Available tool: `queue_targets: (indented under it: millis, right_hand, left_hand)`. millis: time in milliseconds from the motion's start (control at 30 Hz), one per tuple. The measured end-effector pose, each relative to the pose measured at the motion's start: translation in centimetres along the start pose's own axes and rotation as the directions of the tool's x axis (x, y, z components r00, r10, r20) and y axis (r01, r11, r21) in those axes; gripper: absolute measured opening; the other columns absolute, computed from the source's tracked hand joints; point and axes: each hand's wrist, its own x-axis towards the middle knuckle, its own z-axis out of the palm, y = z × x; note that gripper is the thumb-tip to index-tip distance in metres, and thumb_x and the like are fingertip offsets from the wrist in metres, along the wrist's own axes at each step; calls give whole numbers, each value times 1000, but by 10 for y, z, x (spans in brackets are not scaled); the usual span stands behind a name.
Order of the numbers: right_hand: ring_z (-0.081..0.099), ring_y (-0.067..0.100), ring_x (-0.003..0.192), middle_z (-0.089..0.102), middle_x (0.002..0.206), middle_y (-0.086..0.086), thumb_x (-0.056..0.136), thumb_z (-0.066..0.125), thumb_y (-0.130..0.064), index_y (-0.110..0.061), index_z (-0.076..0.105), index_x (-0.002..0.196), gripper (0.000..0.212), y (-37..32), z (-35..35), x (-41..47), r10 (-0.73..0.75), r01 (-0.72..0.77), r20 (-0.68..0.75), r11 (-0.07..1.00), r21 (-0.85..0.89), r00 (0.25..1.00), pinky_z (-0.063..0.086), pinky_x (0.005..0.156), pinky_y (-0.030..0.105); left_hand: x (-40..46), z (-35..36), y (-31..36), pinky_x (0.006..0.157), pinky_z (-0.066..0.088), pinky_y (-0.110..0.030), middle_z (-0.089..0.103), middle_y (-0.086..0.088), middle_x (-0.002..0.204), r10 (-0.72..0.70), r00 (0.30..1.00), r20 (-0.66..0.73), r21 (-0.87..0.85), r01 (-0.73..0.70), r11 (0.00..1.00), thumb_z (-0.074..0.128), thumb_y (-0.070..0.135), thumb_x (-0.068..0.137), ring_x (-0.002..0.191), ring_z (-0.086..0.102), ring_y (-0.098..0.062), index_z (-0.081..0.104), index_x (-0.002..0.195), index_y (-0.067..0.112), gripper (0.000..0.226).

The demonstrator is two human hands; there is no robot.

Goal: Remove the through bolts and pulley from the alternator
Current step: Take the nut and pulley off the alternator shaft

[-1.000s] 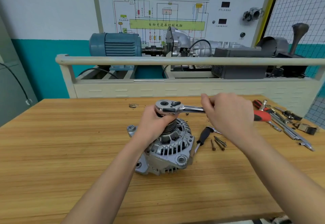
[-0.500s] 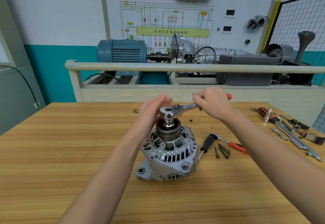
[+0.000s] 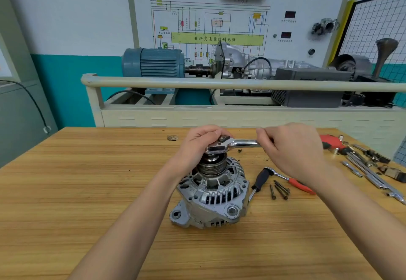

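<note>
Two bare forearms reach in from the near edge over the wooden bench [image 3: 87,191]. Alternator [image 3: 212,194] stands pulley-up mid-bench, mounting ears toward camera. Pulley [image 3: 212,166] still on the shaft, grooves visible. Left hand [image 3: 197,147] wraps the pulley from the left, fingers curled over the head of the chrome ratchet [image 3: 232,143] seated on top. Right hand [image 3: 292,150] closed on the ratchet handle, which runs off to the right roughly level.

Just right of the alternator: black-handled screwdriver [image 3: 260,180], four loose through bolts [image 3: 280,189] lying on the wood, small red-handled ratchet [image 3: 294,183] partly under the right wrist. Far right bench edge: pile of extension bars and sockets [image 3: 371,169], red-handled tool [image 3: 331,142].

Behind the bench: beige rail [image 3: 219,83] on a training rig, blue motor [image 3: 153,63] coupled to a silver gearbox [image 3: 243,64]. Wall panel [image 3: 208,15] carries a wiring diagram; green bar reads 自动变速器控制电脑. Smaller labels too small to read.
</note>
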Motion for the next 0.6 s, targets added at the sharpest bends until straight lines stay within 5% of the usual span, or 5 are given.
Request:
queue_targets:
  millis: [133, 200, 300, 367, 600]
  right_hand:
    - [52, 1, 56, 57, 59, -12, 79, 19, -75, -37, 60, 81, 56, 16, -27, -17, -57, 27, 198, 988, 150, 979, 37, 50, 22]
    - [51, -1, 60, 56, 60, -14, 68, 19, -83, -38, 57, 74, 59, 31, -35, -22, -44, 1, 277, 989, 150, 960, 40, 54, 23]
    - [51, 4, 54, 53, 53, -8, 68, 24, -82, -35, 49, 62, 54, 35, -39, -29, -26, -28, 282, 982, 185, 959, 44, 54, 27]
    - [49, 4, 49, 50, 50, -8, 69, 25, -80, -33, 47, 60, 53, 28, -40, -35, -37, -20, 278, 980, 200, 960, 38, 50, 24]
    - [47, 4, 49, 48, 52, -9, 70, 10, -80, -30, 48, 70, 63, -14, -54, -73, 62, -75, 263, 996, 39, 963, 35, 46, 23]
  left_hand:
    - [1, 0, 2, 64, 50, -17, 72, 6, 77, 7, 1000, -5, -22, -7, 1000, 42, 8, 99, 68, 66, -8, 69, 90, 13, 30]
    - [-4, 0, 2, 68, 51, -18, 73, 13, 86, -19, 1000, -23, 17, 19, 1000, 50, 22, 96, 75, 68, -8, 69, 92, 23, 19]
    - [-17, -1, -8, 76, 56, -20, 70, 25, 93, -97, 995, -18, 138, 99, 985, 75, 25, 77, 85, 68, -5, 63, 97, 36, 26]
    - [-20, 3, -10, 65, 52, -10, 72, 23, 88, -111, 993, -36, 117, 115, 987, 82, 20, 71, 80, 67, 2, 63, 94, 33, 33]
    - [-23, 23, -18, 68, 54, -18, 73, 11, 77, -143, 943, -301, -35, 139, 990, 67, -3, 83, 82, 69, -8, 67, 79, 25, 29]
